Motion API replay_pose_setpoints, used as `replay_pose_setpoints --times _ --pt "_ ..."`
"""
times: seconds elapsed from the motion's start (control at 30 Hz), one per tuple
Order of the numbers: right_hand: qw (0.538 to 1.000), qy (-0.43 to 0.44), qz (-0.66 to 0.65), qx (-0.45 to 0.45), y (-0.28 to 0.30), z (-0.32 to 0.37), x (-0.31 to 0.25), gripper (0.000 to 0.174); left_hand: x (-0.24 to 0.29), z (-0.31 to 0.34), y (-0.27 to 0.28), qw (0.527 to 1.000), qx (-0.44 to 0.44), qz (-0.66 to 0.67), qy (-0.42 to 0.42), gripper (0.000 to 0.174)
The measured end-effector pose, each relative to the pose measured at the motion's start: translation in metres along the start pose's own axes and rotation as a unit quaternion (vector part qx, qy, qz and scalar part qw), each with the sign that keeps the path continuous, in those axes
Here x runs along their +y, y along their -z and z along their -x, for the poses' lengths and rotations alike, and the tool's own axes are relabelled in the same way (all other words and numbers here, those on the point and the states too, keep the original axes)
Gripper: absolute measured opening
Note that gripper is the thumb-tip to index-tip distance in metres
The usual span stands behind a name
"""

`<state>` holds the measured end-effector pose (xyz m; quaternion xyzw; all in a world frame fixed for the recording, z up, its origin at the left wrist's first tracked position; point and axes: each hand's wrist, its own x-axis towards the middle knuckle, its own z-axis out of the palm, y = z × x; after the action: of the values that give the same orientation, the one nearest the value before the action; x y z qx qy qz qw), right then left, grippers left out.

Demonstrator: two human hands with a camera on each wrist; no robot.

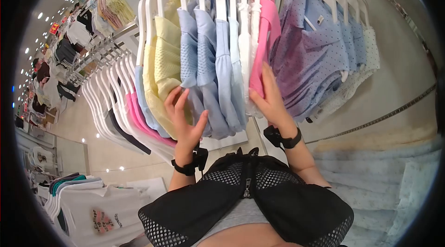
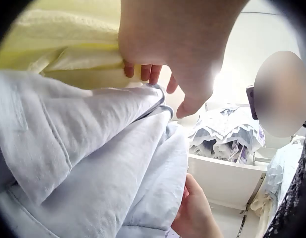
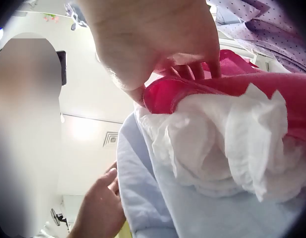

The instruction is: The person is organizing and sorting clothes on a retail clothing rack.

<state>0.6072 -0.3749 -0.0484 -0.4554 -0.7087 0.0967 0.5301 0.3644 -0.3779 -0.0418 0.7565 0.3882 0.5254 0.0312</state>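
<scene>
Light blue shirts (image 1: 206, 75) hang on white hangers in the middle of the rack, between yellow tops (image 1: 168, 54) and a pink shirt (image 1: 265, 22). My left hand (image 1: 185, 119) is at the lower part of the yellow and blue clothes, its fingers spread and the thumb apart. In the left wrist view, its fingertips (image 2: 154, 74) lie against the yellow fabric, just above the blue shirts. My right hand (image 1: 270, 101) grips the pink shirt's edge, thumb on one side and fingers on the other. White ruffled fabric (image 3: 212, 139) hangs beside the pink in the right wrist view.
Dotted blue-purple blouses (image 1: 315, 43) hang close on the right. Lower left, white hangers carry more clothes, including a pink garment (image 1: 139, 112). A printed white T-shirt (image 1: 111, 210) hangs nearer, at bottom left. Other racks and a person (image 1: 41, 73) stand farther off.
</scene>
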Motion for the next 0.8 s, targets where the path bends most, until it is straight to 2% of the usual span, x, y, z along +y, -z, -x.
replay_pose_setpoints --times 0.07,0.1,0.13,0.2,0.27,0.3,0.33,0.37,0.4,0.43,0.5,0.73,0.8 --pt "0.997 0.001 0.048 0.060 0.010 -0.006 -0.004 0.045 -0.009 -0.003 -0.010 0.998 0.025 0.041 0.033 0.076" --pt "0.990 0.031 0.076 0.116 0.019 -0.015 -0.012 0.024 -0.020 0.002 -0.015 0.994 -0.005 0.080 0.070 0.087" --pt "0.984 0.020 0.081 0.158 0.026 -0.016 -0.021 0.020 -0.027 0.002 -0.019 0.994 -0.001 0.080 0.068 0.087" --pt "0.971 0.040 0.100 0.214 0.031 -0.017 -0.029 0.022 -0.034 -0.003 -0.027 0.965 -0.030 0.207 0.160 0.088" --pt "0.972 0.078 0.103 0.195 0.024 -0.023 -0.038 0.025 -0.036 -0.013 -0.027 0.969 -0.036 0.199 0.143 0.083" --pt "0.976 0.090 0.116 0.161 0.016 -0.024 -0.038 0.038 -0.039 -0.015 -0.027 0.971 -0.058 0.183 0.140 0.077" --pt "0.975 0.091 0.121 0.165 0.006 -0.025 -0.038 0.038 -0.043 -0.017 -0.028 0.973 -0.080 0.167 0.135 0.071" --pt "0.979 0.088 0.123 0.134 -0.005 -0.027 -0.038 0.047 -0.048 -0.017 -0.031 0.973 -0.058 0.179 0.135 0.054" --pt "0.983 0.085 0.125 0.102 -0.015 -0.029 -0.038 0.056 -0.054 -0.014 -0.032 0.973 -0.060 0.183 0.131 0.054" --pt "0.982 0.085 0.129 0.104 -0.024 -0.027 -0.036 0.056 -0.061 -0.012 -0.030 0.974 -0.061 0.170 0.140 0.047" --pt "0.989 0.081 0.115 0.040 -0.038 -0.024 -0.035 0.069 -0.066 -0.012 -0.029 0.978 -0.033 0.151 0.140 0.032" --pt "0.988 0.082 0.130 -0.030 -0.043 -0.032 -0.030 0.075 -0.080 -0.009 -0.025 0.976 -0.017 0.146 0.161 0.034" --pt "0.988 0.074 0.130 -0.037 -0.035 -0.032 -0.036 0.070 -0.080 -0.005 -0.026 0.977 -0.016 0.133 0.163 0.035"
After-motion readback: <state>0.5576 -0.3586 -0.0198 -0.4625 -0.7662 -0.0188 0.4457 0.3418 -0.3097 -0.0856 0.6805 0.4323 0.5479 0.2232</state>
